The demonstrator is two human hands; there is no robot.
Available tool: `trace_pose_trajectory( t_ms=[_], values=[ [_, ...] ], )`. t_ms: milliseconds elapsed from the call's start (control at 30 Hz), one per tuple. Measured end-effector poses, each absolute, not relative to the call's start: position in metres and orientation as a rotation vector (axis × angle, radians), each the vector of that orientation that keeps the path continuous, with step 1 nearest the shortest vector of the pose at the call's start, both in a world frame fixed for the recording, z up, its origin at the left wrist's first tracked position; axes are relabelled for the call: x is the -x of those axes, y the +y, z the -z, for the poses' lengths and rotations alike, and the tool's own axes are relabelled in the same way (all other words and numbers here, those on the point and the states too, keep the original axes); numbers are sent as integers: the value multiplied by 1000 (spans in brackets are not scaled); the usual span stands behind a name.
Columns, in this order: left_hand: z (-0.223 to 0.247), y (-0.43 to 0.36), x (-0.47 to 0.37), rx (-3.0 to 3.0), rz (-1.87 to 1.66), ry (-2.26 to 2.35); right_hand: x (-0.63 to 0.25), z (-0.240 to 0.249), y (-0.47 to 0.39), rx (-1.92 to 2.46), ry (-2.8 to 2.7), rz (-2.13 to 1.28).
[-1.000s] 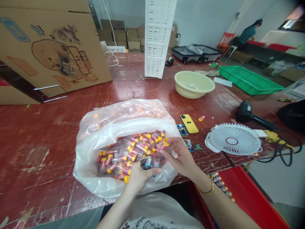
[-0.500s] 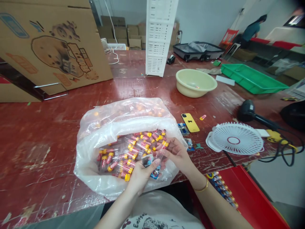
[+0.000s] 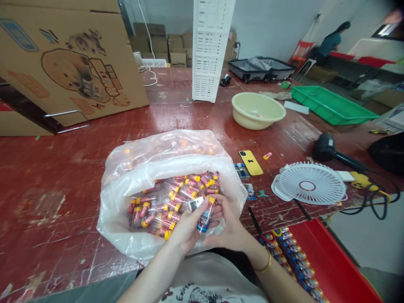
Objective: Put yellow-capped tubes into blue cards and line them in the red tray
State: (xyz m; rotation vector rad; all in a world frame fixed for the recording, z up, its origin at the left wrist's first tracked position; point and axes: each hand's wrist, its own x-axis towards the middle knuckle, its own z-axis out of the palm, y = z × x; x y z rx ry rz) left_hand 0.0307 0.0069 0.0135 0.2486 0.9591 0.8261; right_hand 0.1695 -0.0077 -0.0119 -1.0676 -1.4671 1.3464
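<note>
Head view: the red, scuffed tabletop (image 3: 63,185) spans most of what we see, with a printed cardboard box (image 3: 72,63) at the far left. Near the front edge sits a white plastic bag (image 3: 148,168), its mouth folded open, full of clear yellow-capped tubes (image 3: 175,203) lying at all angles. To the right, below the tabletop's edge, we make out a red surface (image 3: 325,248) bearing rows of filled tubes (image 3: 299,265).

Our two hands meet over the bag's near right corner. The left hand (image 3: 186,229) is closed, pinching a small pale card (image 3: 195,204) that sticks out past its thumb. The right hand (image 3: 229,227) is half open, thumb well apart from its fingers, which curl in behind one tube; we cannot tell how much of its weight they bear.

That tube (image 3: 206,216), blue-printed toward its near end, is between the hands: just right of the left thumb, just left of the right palm. Its long axis runs away from us, tilted a little, the yellow cap farther off and leaning rightward. Neither hand is clearly nearer; the left thumb and right fingertips both seem to touch near the cap.
</note>
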Motion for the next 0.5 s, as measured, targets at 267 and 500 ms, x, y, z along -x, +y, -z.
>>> trace_pose_trajectory(
  t_ms=[267, 500],
  values=[
    [-14, 6, -25, -574, -844, 902, -165, 12, -13, 1237, -1488, -1039],
    [-10, 3, -26, -510, -862, 926, -161, 16, -15, 1114, -1397, -1260]
  ],
)
